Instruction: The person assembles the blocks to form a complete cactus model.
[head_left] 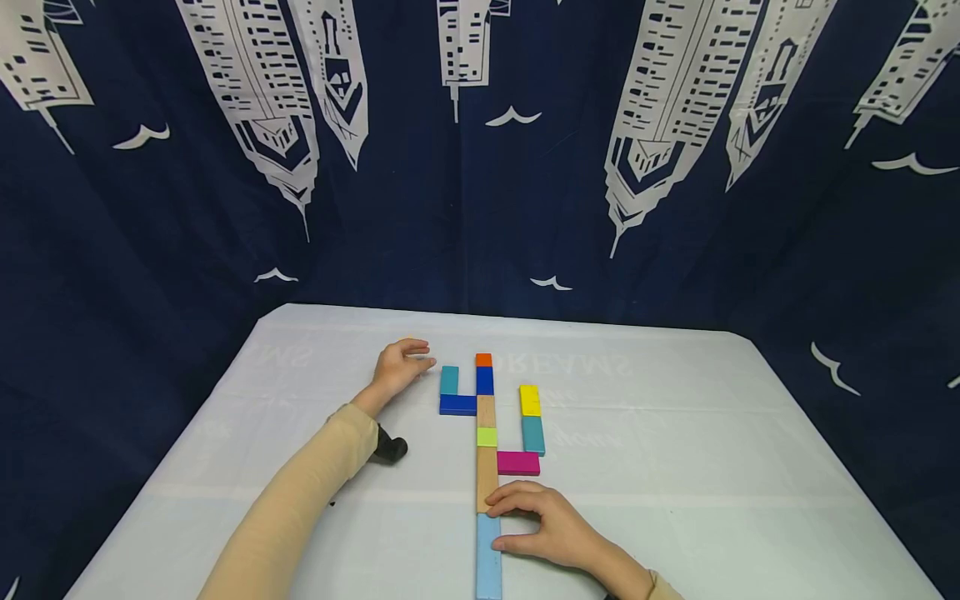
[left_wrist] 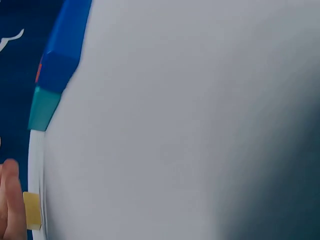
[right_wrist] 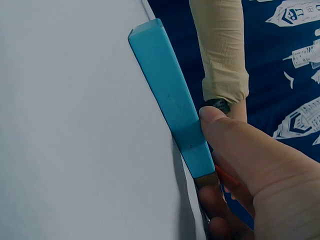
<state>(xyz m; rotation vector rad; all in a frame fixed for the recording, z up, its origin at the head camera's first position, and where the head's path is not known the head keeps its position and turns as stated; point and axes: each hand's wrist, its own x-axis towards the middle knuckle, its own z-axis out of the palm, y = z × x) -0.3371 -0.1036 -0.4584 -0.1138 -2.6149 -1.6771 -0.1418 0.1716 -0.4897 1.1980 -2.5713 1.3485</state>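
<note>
My right hand [head_left: 551,525] reaches in at the lower end of a line of flat blocks. Its thumb touches the side edge of a light blue block [head_left: 488,554], also large in the right wrist view. Its other fingertips lie where that block meets a long wooden block [head_left: 487,479]. To the left of the line, my left hand [head_left: 401,367] hovers with loosely bent fingers. Beside it are a teal block [head_left: 449,380] and a blue block [head_left: 457,405]. A yellow piece [left_wrist: 33,211] shows near its fingertips in the left wrist view; whether it touches them I cannot tell.
Up the line lie a lime block [head_left: 487,437], a wooden block [head_left: 486,411], a dark blue block [head_left: 485,381] and an orange block [head_left: 483,360]. A magenta block [head_left: 518,463], teal block [head_left: 533,435] and yellow block [head_left: 529,400] form a right-hand branch on the white table [head_left: 675,467].
</note>
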